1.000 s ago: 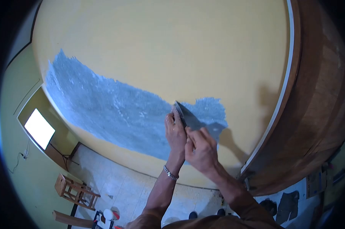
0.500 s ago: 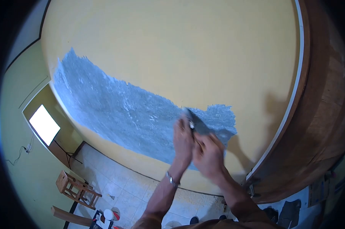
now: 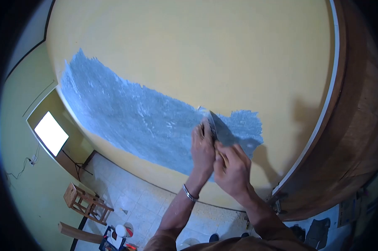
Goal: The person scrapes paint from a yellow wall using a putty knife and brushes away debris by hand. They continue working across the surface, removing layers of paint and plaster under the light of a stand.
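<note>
The grey patch (image 3: 122, 108) looks rough, the yellow wall (image 3: 197, 50) smooth.

At your left hand (image 3: 203, 151): silvery, band-like bracelet (image 3: 189, 193) circling the wrist. Across your front: brownish cloth (image 3: 239, 245), detail dim. Below, your footwear (image 3: 214, 237): dark, rounded toes.

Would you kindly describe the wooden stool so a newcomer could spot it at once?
Find the bright white panel at the picture's left, then look below it to the pale tiled floor. The wooden stool is there, just above a curved brown beam in view. Its open frame of legs and rungs sets it apart from that plain beam.
</note>
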